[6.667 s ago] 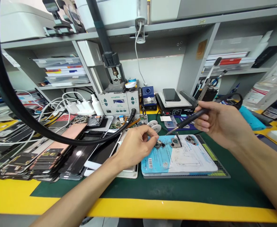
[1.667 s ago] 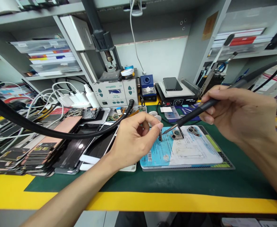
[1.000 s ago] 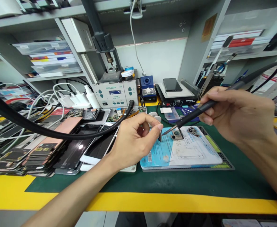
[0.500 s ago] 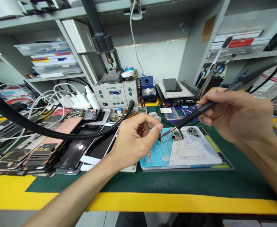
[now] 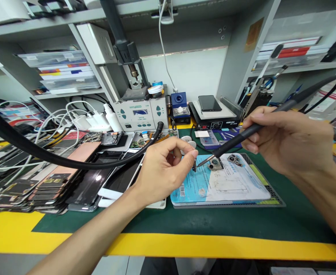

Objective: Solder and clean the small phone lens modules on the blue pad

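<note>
My left hand [image 5: 170, 164] pinches a small dark part [image 5: 194, 166] between thumb and forefinger, above the left side of a blue and white printed pad [image 5: 228, 187]. In my right hand [image 5: 282, 141] is a black soldering iron [image 5: 239, 139], held like a pen and slanting down to the left. Its metal tip [image 5: 204, 162] is at or very close to the small part; whether they touch, I cannot tell. Two small camera modules lie on the pad: one [image 5: 215, 164] just right of the tip, the other [image 5: 234, 160] further right.
Stacked phone parts [image 5: 53, 183] and phones [image 5: 96, 179] fill the left. A thick black hose [image 5: 70, 163] arches across to the grey control station [image 5: 141, 114]. At the back, a phone [image 5: 209, 103] rests on a hot plate [image 5: 216, 122]. A green mat [image 5: 214, 225] covers the bench.
Almost nothing differs. The view has shifted very slightly, and both hands keep the same hold, with the iron's tip still beside the small part.
</note>
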Tool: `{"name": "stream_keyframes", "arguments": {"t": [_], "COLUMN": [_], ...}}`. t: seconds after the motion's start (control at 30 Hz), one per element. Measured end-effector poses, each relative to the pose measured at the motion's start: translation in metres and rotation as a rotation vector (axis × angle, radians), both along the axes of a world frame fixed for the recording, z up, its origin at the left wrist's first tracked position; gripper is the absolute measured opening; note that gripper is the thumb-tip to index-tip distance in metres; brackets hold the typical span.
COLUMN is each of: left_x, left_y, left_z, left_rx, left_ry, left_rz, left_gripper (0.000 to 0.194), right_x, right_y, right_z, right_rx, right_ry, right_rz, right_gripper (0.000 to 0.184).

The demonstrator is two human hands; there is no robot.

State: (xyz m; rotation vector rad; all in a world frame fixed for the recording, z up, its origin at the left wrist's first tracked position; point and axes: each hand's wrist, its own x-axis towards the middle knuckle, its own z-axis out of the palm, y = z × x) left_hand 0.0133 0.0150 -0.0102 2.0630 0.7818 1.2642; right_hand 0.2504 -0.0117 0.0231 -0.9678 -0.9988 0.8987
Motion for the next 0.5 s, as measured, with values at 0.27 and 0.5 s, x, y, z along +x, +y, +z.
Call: {"name": "stream_keyframes", "arguments": {"t": [0.27,0.5], "left_x": [0.0012,0.0006], "left_y": [0.0006,0.0011], "left_z": [0.0005,0.0003], "left_rx": [-0.004,-0.006], "left_ry": [0.0,0.006], "left_rz": [0.008,0.01], "left_gripper": [0.013,0.014], "right_x": [0.002,0.0017], "right_y": [0.002,-0.0003], "right_z": [-0.0026,-0.0017], "right_rx": [0.012,0.007], "right_ry": [-0.015,-0.028], "right_rz": [0.024,0.055], "right_gripper": [0.021,0.018]}}
